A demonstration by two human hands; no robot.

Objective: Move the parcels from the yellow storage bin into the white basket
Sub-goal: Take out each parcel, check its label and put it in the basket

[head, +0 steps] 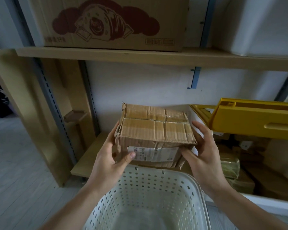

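I see the white basket directly below me, its perforated walls pale and its floor bare as far as the view reaches. To my right stands the yellow storage bin, its yellow lid tilted up, and inside it lie several brown parcels stacked in shadow; I cannot count them. Between the two containers I hold a cardboard parcel, taped across its top and bearing a white label on the near face, lifted above the basket's far rim. My left hand grips its left end, thumb pressed onto the label side and fingers hidden round the far side. My right hand clasps the right end, fingers curled along that side and thumb under the near corner. The parcel's torn left corner hangs free of everything. Behind it runs a low wooden shelf with open room to the left, and above, an upper shelf carries a large printed carton, well apart from the parcel.
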